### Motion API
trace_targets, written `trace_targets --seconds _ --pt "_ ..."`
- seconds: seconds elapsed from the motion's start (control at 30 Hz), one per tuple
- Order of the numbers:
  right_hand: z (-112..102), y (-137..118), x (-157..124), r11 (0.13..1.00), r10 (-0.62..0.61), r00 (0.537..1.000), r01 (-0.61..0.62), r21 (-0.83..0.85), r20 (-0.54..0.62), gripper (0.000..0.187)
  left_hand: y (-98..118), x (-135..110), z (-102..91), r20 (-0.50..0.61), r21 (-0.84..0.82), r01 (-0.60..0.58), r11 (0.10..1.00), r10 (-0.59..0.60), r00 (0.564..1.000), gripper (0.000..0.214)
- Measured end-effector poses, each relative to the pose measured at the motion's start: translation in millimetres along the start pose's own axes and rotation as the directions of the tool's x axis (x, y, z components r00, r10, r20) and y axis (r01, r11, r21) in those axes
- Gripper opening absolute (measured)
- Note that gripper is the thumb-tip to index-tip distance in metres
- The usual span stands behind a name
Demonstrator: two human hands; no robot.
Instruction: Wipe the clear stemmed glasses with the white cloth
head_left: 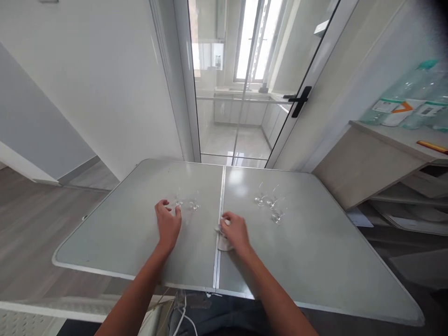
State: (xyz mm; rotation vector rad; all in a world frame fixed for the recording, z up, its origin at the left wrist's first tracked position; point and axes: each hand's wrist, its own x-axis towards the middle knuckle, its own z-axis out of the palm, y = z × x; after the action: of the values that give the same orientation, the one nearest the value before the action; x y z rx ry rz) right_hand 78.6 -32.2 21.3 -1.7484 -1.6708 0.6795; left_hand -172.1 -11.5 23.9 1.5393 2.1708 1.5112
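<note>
My left hand is over the left half of the table, its thumb and fingers apart. Just beyond its fingertips stands a small clear glass, with another clear glass to its right. Near the table's centre seam, my right hand has its fingers curled together. A small pale or clear thing shows at these fingertips, too hidden to name. Under that hand lies a flat beige piece, possibly cloth. Farther right, a group of three clear glasses stands upright, their thin outlines faint against the table.
The grey-green folding table has a metal seam down its middle. Behind it is a glazed door with a black handle. To the right, a wooden shelf bears large plastic bottles. White cables hang below the front edge.
</note>
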Motion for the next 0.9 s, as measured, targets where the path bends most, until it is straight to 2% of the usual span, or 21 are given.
trace_targets --seconds 0.03,0.1,0.13,0.2,0.23,0.27,0.33,0.4,0.47,0.53,0.63,0.73,0.9 --pt "-17 19 -10 0.999 0.044 0.998 -0.044 -0.005 -0.052 0.021 11 -8 -4.0 -0.027 -0.010 -0.056 0.998 0.055 0.998 0.038" --pt "-51 59 -24 0.987 0.140 0.974 -0.152 -0.055 -0.180 0.020 38 -23 -6.8 0.030 -0.095 -0.202 0.975 0.206 0.978 0.030" --pt "-67 77 -29 0.975 0.182 0.949 -0.208 -0.076 -0.259 0.021 54 -30 -4.5 0.093 -0.155 -0.265 0.952 0.281 0.955 0.026" --pt "-94 108 -31 0.937 0.275 0.858 -0.341 -0.080 -0.435 0.027 85 -42 9.8 0.255 -0.297 -0.324 0.898 0.401 0.880 0.022" --pt "-104 120 -29 0.916 0.320 0.803 -0.399 -0.054 -0.504 0.038 99 -47 22.1 0.337 -0.373 -0.312 0.874 0.441 0.832 0.021" --pt "-112 129 -26 0.900 0.356 0.770 -0.436 -0.028 -0.529 0.049 112 -50 37.6 0.409 -0.442 -0.293 0.848 0.481 0.776 0.021" --pt "-121 142 -17 0.893 0.378 0.770 -0.450 -0.017 -0.515 0.064 133 -55 76.4 0.505 -0.553 -0.234 0.800 0.545 0.669 0.025" --pt "-124 147 -7 0.897 0.375 0.796 -0.442 -0.032 -0.474 0.068 148 -57 119.9 0.575 -0.604 -0.145 0.784 0.554 0.601 0.035" --pt "-122 147 1 0.901 0.367 0.823 -0.430 -0.053 -0.434 0.066 158 -57 160.7 0.630 -0.584 -0.051 0.810 0.492 0.601 0.059" --pt "-118 146 6 0.906 0.356 0.842 -0.418 -0.073 -0.405 0.064 167 -57 193.0 0.680 -0.563 0.040 0.825 0.435 0.590 0.091" --pt "-113 142 10 0.899 0.354 0.841 -0.427 -0.100 -0.410 0.065 176 -58 221.8 0.713 -0.583 0.144 0.800 0.419 0.562 0.118" --pt "-109 140 11 0.876 0.374 0.822 -0.465 -0.127 -0.429 0.057 184 -57 233.3 0.715 -0.595 0.172 0.785 0.419 0.560 0.114" --pt "-109 143 10 0.868 0.390 0.815 -0.481 -0.125 -0.429 0.047 194 -54 238.2 0.705 -0.615 0.192 0.765 0.424 0.569 0.077"
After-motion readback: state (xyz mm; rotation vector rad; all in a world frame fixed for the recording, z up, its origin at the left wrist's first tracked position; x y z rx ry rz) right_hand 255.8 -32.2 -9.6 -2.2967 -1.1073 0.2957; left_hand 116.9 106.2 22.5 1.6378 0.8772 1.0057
